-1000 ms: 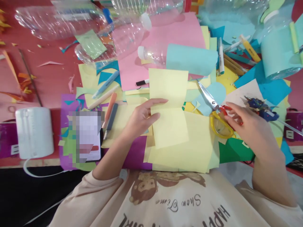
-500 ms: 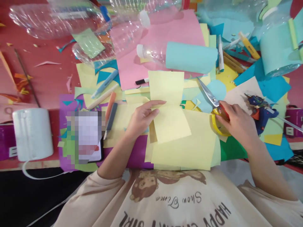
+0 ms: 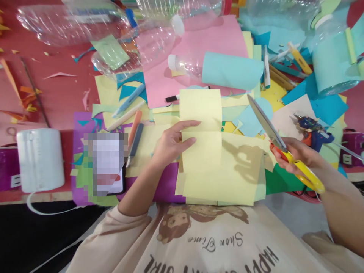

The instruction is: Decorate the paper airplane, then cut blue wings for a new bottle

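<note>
My left hand (image 3: 173, 144) grips the left edge of a creased strip of pale yellow paper (image 3: 200, 108), index finger and thumb lying over it on either side of the crease. The strip's lower part rests above a larger pale yellow sheet (image 3: 222, 185). Over to the right, my right hand (image 3: 301, 155) holds a pair of scissors (image 3: 270, 123) with yellow and red handles. Their blades look closed and point up and to the left, clear of the paper. The scissors' shadow falls on the large sheet.
Beyond the strip lies a clear bottle (image 3: 233, 70) wrapped in light blue paper. More plastic bottles (image 3: 74, 22) line the back. Markers (image 3: 135, 132) and a phone (image 3: 109, 163) are at left, a glue gun (image 3: 315, 138) at right. Paper scraps surround them.
The scissors have been lifted off the table in my right hand and drawn nearer me. The strip's lower part has straightened, while my left hand stays on its edge.
</note>
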`<action>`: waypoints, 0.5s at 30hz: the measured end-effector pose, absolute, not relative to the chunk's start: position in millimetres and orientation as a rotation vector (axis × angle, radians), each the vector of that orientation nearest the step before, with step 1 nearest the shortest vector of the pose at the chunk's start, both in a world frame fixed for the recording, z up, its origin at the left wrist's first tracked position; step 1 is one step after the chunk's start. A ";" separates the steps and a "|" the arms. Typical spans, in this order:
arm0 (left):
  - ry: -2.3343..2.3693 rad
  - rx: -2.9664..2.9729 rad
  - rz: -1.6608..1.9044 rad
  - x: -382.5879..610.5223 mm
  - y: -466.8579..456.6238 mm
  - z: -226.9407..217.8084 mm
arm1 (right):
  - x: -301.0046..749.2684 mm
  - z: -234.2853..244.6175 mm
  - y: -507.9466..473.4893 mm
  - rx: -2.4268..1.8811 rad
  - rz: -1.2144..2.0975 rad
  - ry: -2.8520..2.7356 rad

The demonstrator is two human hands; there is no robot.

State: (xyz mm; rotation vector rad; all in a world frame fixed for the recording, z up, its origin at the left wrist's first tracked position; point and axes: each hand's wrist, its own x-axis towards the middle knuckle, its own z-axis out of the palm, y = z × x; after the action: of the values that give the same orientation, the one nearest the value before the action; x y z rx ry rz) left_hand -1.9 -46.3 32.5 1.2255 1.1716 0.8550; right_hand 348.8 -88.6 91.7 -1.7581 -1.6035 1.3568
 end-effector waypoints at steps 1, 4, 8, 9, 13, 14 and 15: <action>1.168 1.249 0.845 -2.4 -46.6 32.2 | 346.8 91.3 -90.4 -1.745 1.424 -1.531; 1.168 1.325 0.855 -4.3 -47.5 30.5 | 344.1 94.8 -92.8 -1.909 1.278 -1.612; 1.173 1.377 0.862 -4.9 -48.8 30.1 | 347.2 108.5 -88.5 -2.068 1.075 -2.122; 1.181 1.390 0.859 -4.8 -49.0 30.4 | 347.6 111.9 -86.7 -2.045 1.069 -2.214; 1.197 1.443 0.868 -5.0 -49.8 30.8 | 349.3 116.3 -79.8 -2.019 1.091 -2.387; 1.193 1.459 0.870 -5.3 -50.1 30.6 | 350.4 114.8 -78.4 -2.025 1.100 -2.408; 1.190 1.477 0.868 -5.6 -50.4 30.3 | 351.6 112.6 -77.1 -2.019 1.098 -2.427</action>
State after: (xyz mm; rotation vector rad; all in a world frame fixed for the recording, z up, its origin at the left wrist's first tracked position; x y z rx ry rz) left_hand -5.6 -50.4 30.3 1.4773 1.1900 0.8678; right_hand 351.6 -77.1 112.6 -2.0191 -2.4268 1.0981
